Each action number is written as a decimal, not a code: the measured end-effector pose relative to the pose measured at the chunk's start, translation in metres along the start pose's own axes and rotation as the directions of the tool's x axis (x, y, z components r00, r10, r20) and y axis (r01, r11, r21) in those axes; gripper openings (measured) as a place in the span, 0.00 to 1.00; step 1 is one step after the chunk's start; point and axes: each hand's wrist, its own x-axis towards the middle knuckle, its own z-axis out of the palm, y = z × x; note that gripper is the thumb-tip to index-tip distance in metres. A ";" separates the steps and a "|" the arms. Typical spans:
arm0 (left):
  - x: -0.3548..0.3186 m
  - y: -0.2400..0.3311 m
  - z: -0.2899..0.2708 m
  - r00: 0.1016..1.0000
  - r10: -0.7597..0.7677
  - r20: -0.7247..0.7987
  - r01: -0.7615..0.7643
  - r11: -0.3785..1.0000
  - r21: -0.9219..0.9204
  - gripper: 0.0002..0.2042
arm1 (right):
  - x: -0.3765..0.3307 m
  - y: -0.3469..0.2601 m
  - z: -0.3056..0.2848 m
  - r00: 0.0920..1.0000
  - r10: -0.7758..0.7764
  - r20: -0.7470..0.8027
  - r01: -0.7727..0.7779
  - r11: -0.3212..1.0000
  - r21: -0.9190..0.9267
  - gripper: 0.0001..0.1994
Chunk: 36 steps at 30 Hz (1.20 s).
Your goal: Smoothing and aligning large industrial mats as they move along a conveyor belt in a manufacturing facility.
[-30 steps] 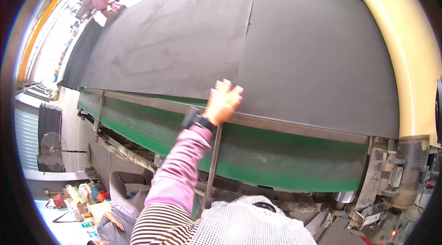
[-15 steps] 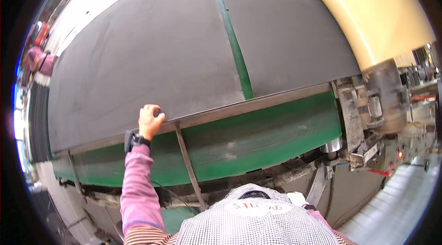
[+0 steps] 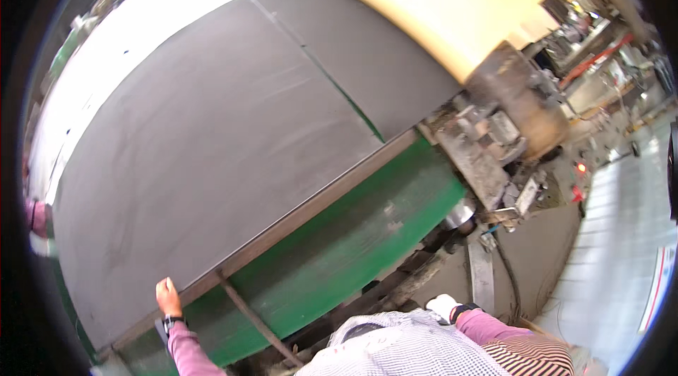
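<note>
A large dark grey sheet (image 3: 205, 143) lies over a green conveyor belt (image 3: 339, 235). At the sheet's near edge, toward the left, my bare left hand (image 3: 168, 297) is closed with its fingers curled, seemingly on that edge. A second dark grey sheet (image 3: 367, 44) lies beyond, parted from the first by a narrow green gap. My right hand (image 3: 442, 307), in a white glove, is low and close to my body, beside the machine frame. Its fingers are too small and blurred to read.
A big cream-coloured roller (image 3: 452, 2) spans the far right, with its grimy bearing mount (image 3: 494, 129) at the near end. A metal rail (image 3: 304, 213) runs along the belt's near side. Another person's pink sleeve (image 3: 37, 217) shows at the far left.
My view has swung, so the sheets and roller appear turned and shifted left. The green gap between the sheets looks narrower. My left hand appears lower and farther left; more of my right arm shows.
</note>
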 end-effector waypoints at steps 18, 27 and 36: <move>-0.021 0.317 0.028 0.848 0.482 0.220 -0.465 0.876 -0.124 0.18 | 0.007 -0.004 -0.007 0.953 -0.273 0.131 0.302 0.884 -0.356 0.10; -0.018 0.435 0.063 0.797 0.519 0.309 -0.397 0.835 -0.381 0.23 | 0.019 0.013 -0.013 0.959 -0.266 0.096 0.281 0.938 -0.204 0.10; 0.015 0.141 0.026 0.807 0.341 0.482 -0.499 0.830 0.250 0.21 | -0.006 0.018 0.007 0.987 -0.163 0.000 0.163 0.984 0.076 0.12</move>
